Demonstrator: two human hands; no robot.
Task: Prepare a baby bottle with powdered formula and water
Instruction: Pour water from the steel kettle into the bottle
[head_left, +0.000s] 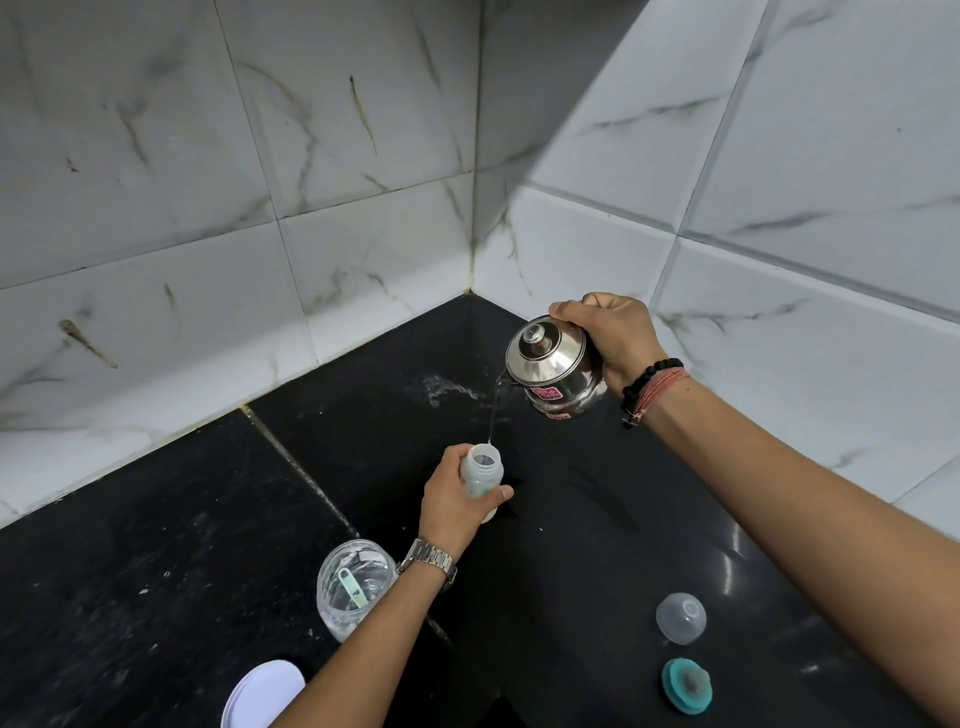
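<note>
Home kitchen: black stone counter (156, 571), marble-tiled walls (260, 182).

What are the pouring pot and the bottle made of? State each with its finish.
Pouring pot: polished metal, probably stainless steel; its lid and body mirror the surroundings.
Bottle: cloudy, translucent plastic by the look; light passes through its wall, and the surface looks matte.

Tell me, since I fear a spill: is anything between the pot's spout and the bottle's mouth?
Nothing visible. The pot, tilted in the right hand, sends a thin stream straight into the open bottle held by the left hand.
</note>
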